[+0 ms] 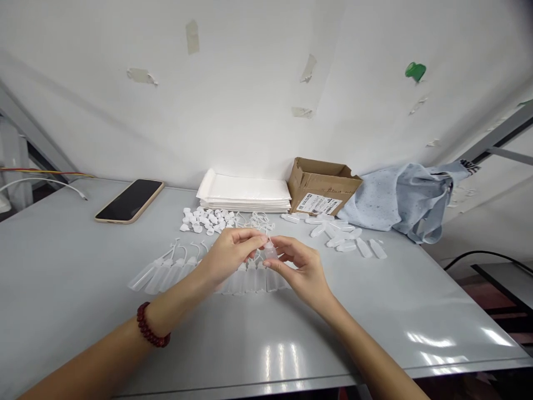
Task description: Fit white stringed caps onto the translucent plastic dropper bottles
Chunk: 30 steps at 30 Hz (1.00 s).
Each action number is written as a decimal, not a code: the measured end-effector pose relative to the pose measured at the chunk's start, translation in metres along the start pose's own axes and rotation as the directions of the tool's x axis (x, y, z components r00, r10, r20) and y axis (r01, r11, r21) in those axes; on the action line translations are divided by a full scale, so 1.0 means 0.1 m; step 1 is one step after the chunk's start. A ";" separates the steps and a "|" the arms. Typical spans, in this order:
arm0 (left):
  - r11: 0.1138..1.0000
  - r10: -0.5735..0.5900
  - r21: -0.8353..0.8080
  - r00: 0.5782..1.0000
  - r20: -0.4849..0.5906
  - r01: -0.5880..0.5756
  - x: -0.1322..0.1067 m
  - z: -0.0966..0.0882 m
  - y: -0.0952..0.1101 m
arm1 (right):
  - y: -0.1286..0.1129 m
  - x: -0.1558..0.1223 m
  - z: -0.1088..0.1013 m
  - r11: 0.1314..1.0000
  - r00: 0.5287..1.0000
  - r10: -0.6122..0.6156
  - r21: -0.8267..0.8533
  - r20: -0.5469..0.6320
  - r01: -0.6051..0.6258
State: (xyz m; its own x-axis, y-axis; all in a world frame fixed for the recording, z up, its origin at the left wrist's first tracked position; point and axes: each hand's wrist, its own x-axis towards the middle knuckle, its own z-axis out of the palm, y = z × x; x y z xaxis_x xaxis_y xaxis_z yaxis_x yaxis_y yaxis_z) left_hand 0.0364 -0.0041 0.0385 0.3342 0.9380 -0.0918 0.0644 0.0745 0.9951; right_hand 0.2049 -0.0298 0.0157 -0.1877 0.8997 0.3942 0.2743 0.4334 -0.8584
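Note:
A small translucent plastic squeeze bottle (270, 251) is held upright above the table between my two hands. Fingers and thumb of my right hand (303, 268) are closed round its body. My left hand (235, 253) pinches at the bottle's white top, and its fingertips partly hide the piece there. Below lies a row of similar bottles (160, 275) fitted with white tops and thin strap-like tails, partly covered by my left forearm. Beyond my hands are a heap of small white caps (204, 219) and several thin-tailed white pieces (256, 220).
Loose bottles without tops (341, 236) lie to the right. Behind stand a stack of white padded envelopes (245, 191) and an open cardboard box (320, 186), with a light blue cloth bag (387, 197) beside it. A phone (130, 201) and a white cable (62, 182) are at left.

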 end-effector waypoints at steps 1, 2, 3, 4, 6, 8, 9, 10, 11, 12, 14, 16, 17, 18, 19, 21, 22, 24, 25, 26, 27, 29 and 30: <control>1.000 0.019 0.021 1.000 0.000 -0.019 0.00 0.00 0.00 | 0.00 0.00 0.00 1.000 1.000 0.016 0.015 -0.011 -0.016; 0.998 0.036 0.043 0.999 -0.001 -0.036 -0.01 0.00 0.01 | -0.01 0.00 0.00 0.999 0.999 0.033 0.035 -0.019 -0.032; 0.996 0.048 0.069 0.999 -0.004 -0.048 -0.01 0.00 0.01 | -0.01 0.01 0.00 0.997 0.998 0.053 0.058 -0.025 -0.051; 0.993 0.062 0.099 0.998 -0.008 -0.061 -0.01 0.00 0.01 | -0.01 0.01 -0.01 0.994 0.997 0.075 0.084 -0.032 -0.072; 0.980 0.113 0.166 0.994 0.003 -0.112 -0.02 0.01 0.01 | -0.01 0.01 -0.01 0.984 0.990 0.127 0.136 -0.053 -0.119; 0.956 0.179 0.232 0.984 0.021 -0.179 -0.03 0.02 0.01 | -0.01 0.01 0.00 0.966 0.980 0.188 0.193 -0.065 -0.172; 0.944 0.203 0.263 0.979 0.019 -0.201 -0.04 0.03 0.01 | 0.00 0.01 0.00 0.955 0.973 0.220 0.217 -0.067 -0.200; 0.931 0.222 0.296 0.975 0.003 -0.213 -0.04 0.04 0.00 | 0.00 0.01 0.00 0.944 0.965 0.252 0.237 -0.067 -0.230; 0.917 0.241 0.331 0.970 -0.021 -0.221 -0.05 0.04 -0.01 | 0.00 0.01 0.00 0.932 0.957 0.284 0.253 -0.064 -0.259; 0.900 0.266 0.370 0.963 -0.041 -0.233 -0.05 0.05 -0.01 | -0.01 0.02 0.00 0.919 0.948 0.313 0.270 -0.062 -0.286; 0.840 0.350 0.451 0.936 -0.027 -0.301 -0.07 0.05 -0.03 | -0.02 0.03 0.00 0.894 0.932 0.359 0.307 -0.053 -0.327; 0.745 0.462 0.518 0.885 0.053 -0.420 -0.07 0.05 -0.05 | -0.03 0.04 -0.01 0.873 0.924 0.381 0.345 -0.044 -0.344; 0.692 0.508 0.543 0.856 0.102 -0.476 -0.08 0.05 -0.06 | -0.04 0.05 -0.02 0.867 0.922 0.385 0.358 -0.041 -0.346; 0.642 0.541 0.564 0.828 0.146 -0.519 -0.07 0.06 -0.07 | -0.04 0.05 -0.03 0.864 0.921 0.388 0.364 -0.038 -0.349; 0.596 0.566 0.587 0.805 0.177 -0.548 -0.07 0.07 -0.08 | -0.05 0.06 -0.05 0.862 0.920 0.391 0.366 -0.038 -0.351; 0.512 0.592 0.644 0.777 0.216 -0.569 -0.05 0.10 -0.09 | -0.06 0.08 -0.08 0.858 0.914 0.403 0.365 -0.041 -0.361; 0.468 0.597 0.675 0.767 0.234 -0.571 -0.04 0.12 -0.09 | -0.06 0.09 -0.09 0.856 0.911 0.410 0.363 -0.046 -0.367; 0.384 0.605 0.727 0.750 0.267 -0.569 -0.01 0.17 -0.06 | -0.07 0.10 -0.13 0.854 0.903 0.424 0.361 -0.068 -0.374; 0.354 0.607 0.745 0.745 0.277 -0.565 0.00 0.19 -0.05 | -0.07 0.10 -0.15 0.854 0.900 0.428 0.359 -0.077 -0.376; 0.335 0.609 0.758 0.742 0.280 -0.560 0.01 0.22 -0.03 | -0.08 0.11 -0.18 0.856 0.899 0.430 0.353 -0.079 -0.379; 0.328 0.611 0.764 0.742 0.276 -0.555 0.03 0.24 -0.01 | -0.08 0.12 -0.21 0.859 0.899 0.431 0.339 -0.074 -0.384; 0.337 0.602 0.767 0.751 0.271 -0.546 0.05 0.30 0.02 | -0.07 0.14 -0.29 0.872 0.904 0.426 0.285 -0.040 -0.398; 0.345 0.584 0.766 0.762 0.278 -0.543 0.06 0.32 0.02 | -0.07 0.15 -0.34 0.881 0.907 0.421 0.247 -0.016 -0.405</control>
State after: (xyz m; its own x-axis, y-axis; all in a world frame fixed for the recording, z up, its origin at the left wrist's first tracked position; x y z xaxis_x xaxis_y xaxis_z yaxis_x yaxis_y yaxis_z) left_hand 0.0689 -0.0094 0.0390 0.5536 0.6647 0.5016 0.5605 -0.7430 0.3658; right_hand 0.2323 -0.0170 0.0386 -0.0397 0.9992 0.0009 0.0851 0.0043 -0.9964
